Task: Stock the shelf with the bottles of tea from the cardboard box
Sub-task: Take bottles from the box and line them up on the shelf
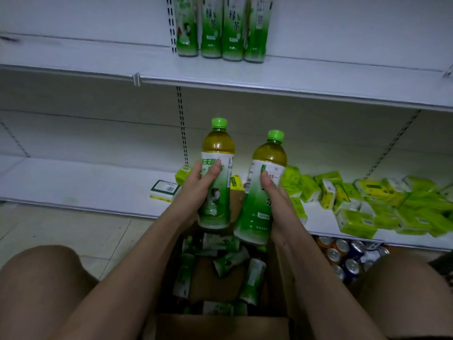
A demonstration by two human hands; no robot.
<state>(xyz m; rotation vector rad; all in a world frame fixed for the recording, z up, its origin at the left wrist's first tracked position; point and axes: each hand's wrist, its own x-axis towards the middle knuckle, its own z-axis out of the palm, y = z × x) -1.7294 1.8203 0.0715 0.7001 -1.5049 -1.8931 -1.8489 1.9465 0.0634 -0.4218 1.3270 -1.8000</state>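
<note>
My left hand [199,186] grips a green-capped tea bottle [217,148] upright, above the open cardboard box [220,326]. My right hand [275,195] holds a second tea bottle [266,168], tilted slightly right, beside the first. Both bottles are raised in front of the lower shelf. Several more tea bottles [252,278] lie on their sides inside the box between my knees. A row of several tea bottles [221,28] stands on the upper white shelf [318,82], near its back wall.
The lower shelf [73,187] holds a heap of green tissue packs [367,207] on its right and a few small boxes [164,190] near the middle. Drink cans [348,258] sit on the floor at the right. My knees flank the box.
</note>
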